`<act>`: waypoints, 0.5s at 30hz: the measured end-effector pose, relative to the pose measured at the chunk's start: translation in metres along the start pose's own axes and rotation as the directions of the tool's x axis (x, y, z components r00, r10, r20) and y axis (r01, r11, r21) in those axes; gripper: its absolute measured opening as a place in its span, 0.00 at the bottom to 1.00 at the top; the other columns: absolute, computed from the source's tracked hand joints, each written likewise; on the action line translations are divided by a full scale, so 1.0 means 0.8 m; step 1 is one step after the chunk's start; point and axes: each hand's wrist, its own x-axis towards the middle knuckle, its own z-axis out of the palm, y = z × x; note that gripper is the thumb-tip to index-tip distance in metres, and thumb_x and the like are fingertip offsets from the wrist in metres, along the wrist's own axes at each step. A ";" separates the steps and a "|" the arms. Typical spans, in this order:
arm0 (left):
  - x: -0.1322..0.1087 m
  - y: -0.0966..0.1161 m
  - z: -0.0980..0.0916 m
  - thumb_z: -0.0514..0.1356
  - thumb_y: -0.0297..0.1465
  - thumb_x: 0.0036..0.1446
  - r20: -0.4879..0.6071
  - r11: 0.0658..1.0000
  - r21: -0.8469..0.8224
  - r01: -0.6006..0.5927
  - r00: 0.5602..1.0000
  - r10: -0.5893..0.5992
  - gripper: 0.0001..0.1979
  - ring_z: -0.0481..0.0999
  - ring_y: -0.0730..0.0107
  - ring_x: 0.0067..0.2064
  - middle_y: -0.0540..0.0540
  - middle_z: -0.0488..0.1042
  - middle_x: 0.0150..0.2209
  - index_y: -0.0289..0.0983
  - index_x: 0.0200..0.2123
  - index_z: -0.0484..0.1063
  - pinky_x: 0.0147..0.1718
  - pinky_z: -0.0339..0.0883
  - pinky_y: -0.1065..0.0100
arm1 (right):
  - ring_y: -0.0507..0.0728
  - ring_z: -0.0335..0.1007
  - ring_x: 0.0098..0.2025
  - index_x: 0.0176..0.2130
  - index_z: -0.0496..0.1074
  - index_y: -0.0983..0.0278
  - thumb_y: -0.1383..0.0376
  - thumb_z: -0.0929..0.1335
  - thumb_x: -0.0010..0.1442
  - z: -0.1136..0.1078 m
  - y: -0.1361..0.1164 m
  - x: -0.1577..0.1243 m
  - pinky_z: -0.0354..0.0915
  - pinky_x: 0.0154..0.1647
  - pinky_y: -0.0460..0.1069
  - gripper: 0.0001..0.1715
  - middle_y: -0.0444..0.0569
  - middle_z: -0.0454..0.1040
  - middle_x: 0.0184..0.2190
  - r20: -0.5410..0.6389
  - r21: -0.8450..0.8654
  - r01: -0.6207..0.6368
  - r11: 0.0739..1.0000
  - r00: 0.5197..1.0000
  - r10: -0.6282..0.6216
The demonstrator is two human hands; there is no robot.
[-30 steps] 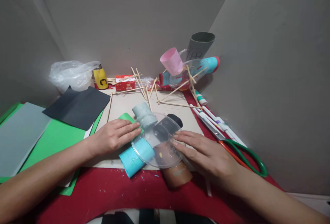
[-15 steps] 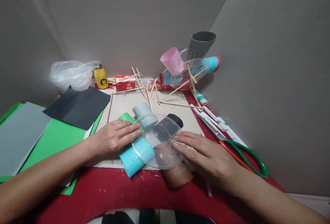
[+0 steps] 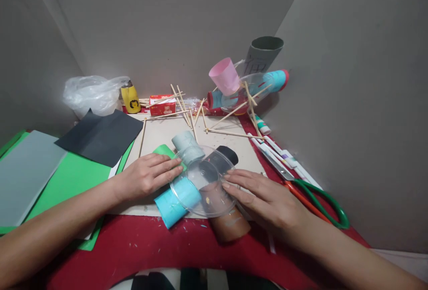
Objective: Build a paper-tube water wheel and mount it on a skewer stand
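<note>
A clear round plastic lid lies on top of several paper tubes: a light blue tube, a brown tube, a pale grey-green tube, a black tube and a green tube. My left hand lies flat on the green tube, fingers stretched toward the lid's left rim. My right hand rests flat at the lid's right rim, fingertips touching it. Both hands are open and hold nothing. The tubes sit on a beige cardboard base.
Scissors and pens lie at the right by the wall. A stick frame with a pink cup stands at the back. Black paper, green paper and grey paper lie left. A plastic bag sits behind.
Both hands stay in place on the lid and tubes. The view has tilted very slightly.
</note>
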 end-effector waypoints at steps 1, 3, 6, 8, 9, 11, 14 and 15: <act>0.000 0.000 0.000 0.50 0.24 0.68 -0.001 1.000 -0.005 0.000 1.000 0.000 0.15 0.80 0.60 0.46 0.36 0.79 0.50 0.31 0.54 0.69 0.44 0.75 0.60 | 0.63 0.64 0.62 0.64 0.63 0.65 0.75 0.63 0.67 0.000 0.000 0.000 0.70 0.56 0.61 0.27 0.61 0.74 0.54 0.001 -0.003 0.005 1.000 1.000 -0.005; 0.000 0.001 0.000 0.51 0.23 0.67 -0.003 1.000 -0.018 -0.004 1.000 0.004 0.15 0.80 0.58 0.46 0.36 0.79 0.50 0.29 0.53 0.70 0.43 0.75 0.58 | 0.63 0.64 0.62 0.64 0.63 0.65 0.75 0.63 0.67 0.001 0.000 0.000 0.71 0.55 0.61 0.27 0.61 0.74 0.54 0.010 -0.007 0.005 1.000 1.000 -0.005; -0.001 0.001 -0.003 0.51 0.23 0.67 0.018 0.999 -0.031 -0.008 1.000 0.008 0.15 0.79 0.56 0.46 0.37 0.78 0.51 0.28 0.53 0.70 0.43 0.75 0.58 | 0.62 0.66 0.61 0.64 0.62 0.63 0.75 0.62 0.67 0.000 0.000 0.001 0.71 0.55 0.61 0.28 0.60 0.74 0.54 0.024 -0.009 -0.005 1.000 1.000 0.006; -0.002 0.001 -0.007 0.49 0.23 0.68 0.050 1.000 -0.023 0.000 0.999 0.001 0.16 0.79 0.57 0.48 0.37 0.78 0.52 0.29 0.54 0.69 0.44 0.75 0.58 | 0.63 0.66 0.60 0.63 0.63 0.64 0.76 0.62 0.66 -0.004 -0.002 0.004 0.70 0.55 0.63 0.28 0.61 0.74 0.53 0.030 -0.010 -0.007 1.000 1.000 0.007; -0.003 0.001 -0.011 0.48 0.24 0.69 0.065 1.000 -0.017 0.003 0.998 -0.002 0.16 0.78 0.58 0.49 0.37 0.77 0.53 0.30 0.55 0.69 0.45 0.75 0.59 | 0.63 0.66 0.60 0.62 0.64 0.65 0.76 0.63 0.65 -0.007 -0.003 0.005 0.70 0.55 0.63 0.27 0.61 0.74 0.53 0.034 -0.011 -0.001 1.000 0.999 0.001; -0.005 -0.001 -0.018 0.47 0.24 0.69 0.070 1.000 -0.004 0.016 0.997 -0.016 0.17 0.77 0.58 0.51 0.37 0.76 0.54 0.31 0.56 0.69 0.47 0.74 0.58 | 0.64 0.67 0.60 0.60 0.66 0.67 0.76 0.63 0.62 -0.016 -0.007 0.010 0.69 0.56 0.64 0.27 0.62 0.75 0.52 0.039 -0.011 0.012 1.000 0.999 -0.011; -0.006 -0.004 -0.032 0.47 0.25 0.69 0.024 0.998 0.008 0.062 0.998 -0.062 0.18 0.75 0.58 0.55 0.38 0.77 0.54 0.33 0.57 0.67 0.50 0.72 0.57 | 0.63 0.68 0.59 0.61 0.64 0.67 0.76 0.64 0.59 -0.032 -0.015 0.020 0.69 0.58 0.62 0.31 0.61 0.75 0.52 0.022 0.002 0.027 1.000 0.999 -0.027; -0.004 -0.004 -0.037 0.47 0.25 0.69 0.001 0.997 0.009 0.076 0.997 -0.076 0.18 0.74 0.58 0.56 0.38 0.77 0.53 0.33 0.58 0.67 0.50 0.72 0.57 | 0.63 0.68 0.59 0.62 0.64 0.66 0.76 0.64 0.59 -0.036 -0.017 0.023 0.68 0.58 0.62 0.32 0.60 0.75 0.52 0.005 0.004 0.024 1.000 1.000 -0.024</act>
